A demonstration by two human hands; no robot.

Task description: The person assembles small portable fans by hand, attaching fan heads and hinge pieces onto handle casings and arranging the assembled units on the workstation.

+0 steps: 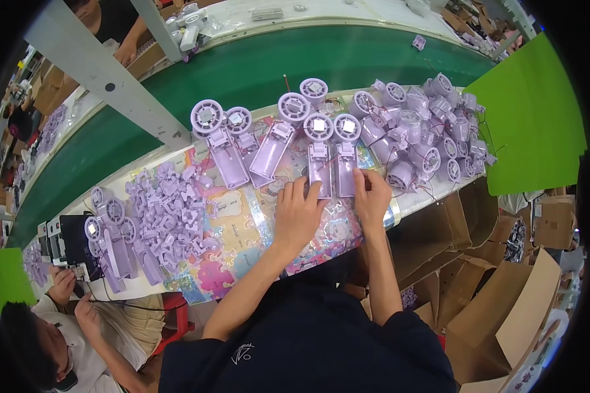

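Two lavender handheld fan housings lie side by side in front of me, round heads away from me and hollow handles toward me. My left hand (299, 216) grips the lower end of the left fan housing (319, 157), with its thumb at the handle's edge. At the right fan housing (345, 157), the fingers of my right hand (373, 196) are pinched against the right side of the handle. A thin red wire shows between the two. Just left of them rest more fan housings (228, 160), some overlapping, each with a spoked round head.
Small lavender plastic parts (170, 216) are heaped at left, and a pile of wired fan housings (432, 131) at right. A colourful printed mat (236, 262) covers the table. Beyond runs a green conveyor belt (242, 78). A co-worker's hand (62, 285) is at left; cardboard boxes (491, 314) stand at right.
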